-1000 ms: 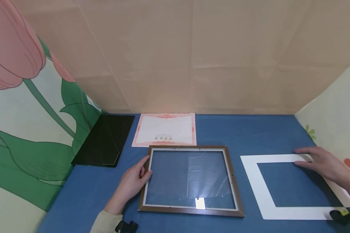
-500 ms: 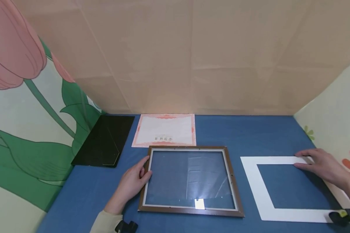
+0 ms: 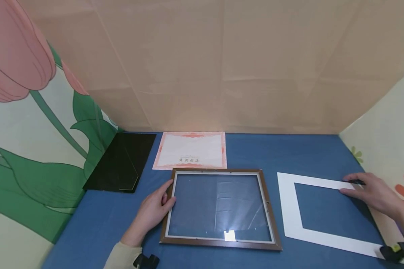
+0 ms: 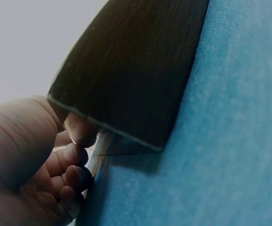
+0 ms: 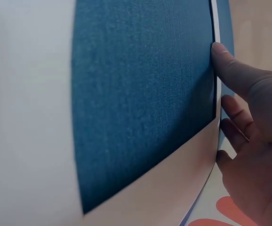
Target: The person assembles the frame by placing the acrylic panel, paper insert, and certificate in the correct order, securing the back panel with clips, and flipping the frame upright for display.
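In the head view, a brown picture frame (image 3: 272, 224) with a clear pane (image 3: 202, 205) lies on a blue surface in the middle. My left hand (image 3: 155, 209) grips its left side, thumb on the inner edge and fingers outside. The left wrist view has the frame's dark side (image 4: 126, 70) up close, with curled fingers (image 4: 75, 176) beside it. To the right, my right hand (image 3: 373, 192) pinches the far edge of a white rectangular mat (image 3: 289, 209) near its right end. The mat tilts, its left side raised. In the right wrist view the thumb (image 5: 235, 70) presses its inner edge.
A sheet with a pink border (image 3: 192, 149) lies behind the frame. At the back left is a black panel (image 3: 118, 160). A beige wall (image 3: 222, 67) closes off the back, and flower-printed walls (image 3: 30, 186) stand on both sides.
The mat's left side has risen, and its near left corner has shifted away from me and to the left. My right hand keeps its hold. Left hand and frame stay still.
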The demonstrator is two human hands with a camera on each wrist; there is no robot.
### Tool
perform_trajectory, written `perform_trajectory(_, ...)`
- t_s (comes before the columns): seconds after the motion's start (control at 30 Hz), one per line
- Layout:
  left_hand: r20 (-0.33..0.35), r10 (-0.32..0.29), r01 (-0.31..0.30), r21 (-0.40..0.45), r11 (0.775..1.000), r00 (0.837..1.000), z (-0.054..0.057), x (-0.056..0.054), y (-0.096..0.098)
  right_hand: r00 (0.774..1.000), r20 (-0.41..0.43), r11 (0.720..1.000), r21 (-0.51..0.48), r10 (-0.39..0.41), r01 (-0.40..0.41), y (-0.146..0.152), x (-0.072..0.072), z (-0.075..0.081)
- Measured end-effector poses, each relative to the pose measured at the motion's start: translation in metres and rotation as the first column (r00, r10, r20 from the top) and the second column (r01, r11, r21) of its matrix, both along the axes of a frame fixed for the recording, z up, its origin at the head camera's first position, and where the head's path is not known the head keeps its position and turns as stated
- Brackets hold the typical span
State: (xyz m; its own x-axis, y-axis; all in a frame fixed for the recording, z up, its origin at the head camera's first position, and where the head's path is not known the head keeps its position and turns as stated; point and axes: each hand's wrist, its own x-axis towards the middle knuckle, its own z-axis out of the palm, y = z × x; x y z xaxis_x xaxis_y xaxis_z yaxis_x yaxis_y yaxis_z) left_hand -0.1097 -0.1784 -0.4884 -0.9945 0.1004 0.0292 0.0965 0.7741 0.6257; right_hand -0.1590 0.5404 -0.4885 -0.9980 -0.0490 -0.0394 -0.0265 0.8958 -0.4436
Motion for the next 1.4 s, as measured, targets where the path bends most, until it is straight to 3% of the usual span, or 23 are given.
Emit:
perform_trajectory(0.17,0.0,-0.004,0.004,0.007,1.0,1.0,0.001,0.0,0.001,1.0,0.018,1.0,0.017,-0.011,0.011,0.002,-0.002,-0.001)
perform_trajectory(0.4,-0.005,-0.008,0.008,0.003,1.0,1.0,0.001,0.0,0.0,0.999,-0.036,1.0,0.019,0.002,-0.001,0.003,-0.003,-0.004)
perform_trajectory(0.8,0.006,-0.002,0.002,0.008,1.0,1.0,0.0,-0.001,0.0,0.99,-0.051,0.992,-0.015,-0.129,0.128,0.003,0.006,-0.006)
perform_trajectory(0.97,0.002,-0.005,0.004,0.009,1.0,1.0,-0.001,-0.001,0.0,0.989,-0.059,0.991,-0.026,-0.136,0.135,0.001,0.007,-0.005)
perform_trajectory(1.27,0.006,0.001,-0.001,0.012,1.0,1.0,-0.001,-0.001,-0.001,0.98,-0.15,0.99,-0.075,-0.133,0.123,0.006,0.01,-0.007)
perform_trajectory(1.4,0.002,0.0,0.0,0.018,1.0,1.0,-0.001,-0.001,-0.001,0.977,-0.136,0.986,-0.069,-0.162,0.153,0.007,0.01,-0.004)
